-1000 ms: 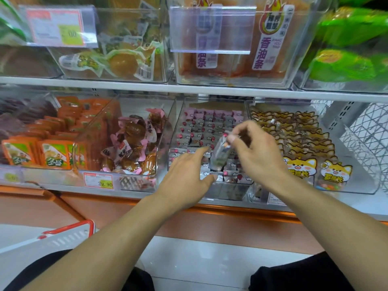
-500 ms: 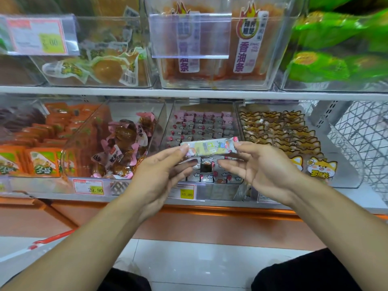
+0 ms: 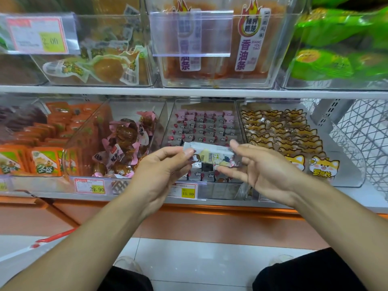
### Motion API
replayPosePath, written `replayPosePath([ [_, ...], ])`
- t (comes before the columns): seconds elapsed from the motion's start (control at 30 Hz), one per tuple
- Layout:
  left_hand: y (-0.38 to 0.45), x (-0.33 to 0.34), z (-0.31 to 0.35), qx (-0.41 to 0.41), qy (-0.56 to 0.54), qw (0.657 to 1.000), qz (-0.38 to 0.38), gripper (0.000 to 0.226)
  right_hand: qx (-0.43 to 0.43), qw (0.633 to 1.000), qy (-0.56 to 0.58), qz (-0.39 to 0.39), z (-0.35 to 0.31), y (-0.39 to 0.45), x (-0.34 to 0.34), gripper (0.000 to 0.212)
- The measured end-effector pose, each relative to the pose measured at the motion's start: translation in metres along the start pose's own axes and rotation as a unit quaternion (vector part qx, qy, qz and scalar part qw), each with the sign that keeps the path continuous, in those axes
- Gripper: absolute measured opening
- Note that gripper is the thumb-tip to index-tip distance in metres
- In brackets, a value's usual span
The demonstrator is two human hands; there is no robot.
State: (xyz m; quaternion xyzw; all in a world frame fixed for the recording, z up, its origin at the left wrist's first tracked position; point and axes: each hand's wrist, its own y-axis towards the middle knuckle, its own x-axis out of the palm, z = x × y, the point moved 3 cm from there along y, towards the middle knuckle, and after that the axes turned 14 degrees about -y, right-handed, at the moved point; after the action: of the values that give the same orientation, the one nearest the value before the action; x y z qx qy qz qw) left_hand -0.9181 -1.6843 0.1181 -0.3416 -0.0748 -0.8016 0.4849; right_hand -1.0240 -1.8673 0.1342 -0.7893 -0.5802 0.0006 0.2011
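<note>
A small white and yellow snack packet (image 3: 212, 154) lies crosswise between my two hands, in front of the lower shelf. My left hand (image 3: 161, 171) pinches its left end between thumb and fingers. My right hand (image 3: 258, 166) pinches its right end, thumb on top and fingers under it. Behind the packet stands the clear bin (image 3: 237, 192) of small pink and grey packets (image 3: 204, 127) in tidy rows.
Left of that bin are a clear bin of brown snacks in pink wrappers (image 3: 126, 139) and orange packs (image 3: 45, 162). Cat-face packets (image 3: 281, 131) lie to the right, a wire rack (image 3: 365, 131) beyond. Upper shelf bins hang above. A red-rimmed basket (image 3: 50, 238) sits low left.
My right hand lifted a packet out of the bin, and my left hand took its other end. Both hands now hold it level and have turned it over slightly.
</note>
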Motion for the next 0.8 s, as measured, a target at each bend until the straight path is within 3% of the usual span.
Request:
replayPosePath([
  [0.07, -0.001, 0.000, 0.000, -0.012, -0.008, 1.000, -0.008, 0.042, -0.028, 0.999, -0.023, 0.015, 0.001, 0.000, -0.001, 0.024],
  [0.13, -0.004, 0.003, -0.001, -0.050, -0.023, 0.998, -0.023, 0.048, -0.080, 0.995, -0.062, 0.021, 0.001, 0.001, -0.003, 0.030],
  [0.23, -0.008, 0.006, -0.006, -0.104, -0.011, 0.994, -0.019, 0.057, -0.172, 0.966, -0.191, 0.028, -0.001, 0.000, -0.001, 0.037],
  [0.37, -0.010, 0.006, -0.008, -0.110, 0.002, 0.994, -0.023, 0.031, -0.236, 0.937, -0.256, 0.033, 0.000, -0.001, 0.002, 0.046],
  [0.47, -0.007, 0.006, -0.003, -0.047, 0.011, 0.998, -0.040, 0.042, -0.209, 0.949, -0.233, 0.036, 0.001, 0.001, 0.001, 0.048],
  [0.6, -0.003, 0.003, 0.001, 0.043, 0.066, 0.995, -0.060, 0.044, -0.085, 0.987, -0.136, -0.001, 0.005, 0.003, 0.003, 0.068],
  [0.7, -0.003, 0.003, -0.002, 0.084, 0.132, 0.983, -0.100, 0.041, -0.039, 0.988, -0.146, -0.011, 0.009, 0.002, 0.007, 0.055],
  [0.8, -0.003, 0.002, -0.004, 0.077, 0.139, 0.982, -0.105, 0.044, -0.048, 0.991, -0.125, -0.005, 0.010, 0.002, 0.008, 0.042],
])
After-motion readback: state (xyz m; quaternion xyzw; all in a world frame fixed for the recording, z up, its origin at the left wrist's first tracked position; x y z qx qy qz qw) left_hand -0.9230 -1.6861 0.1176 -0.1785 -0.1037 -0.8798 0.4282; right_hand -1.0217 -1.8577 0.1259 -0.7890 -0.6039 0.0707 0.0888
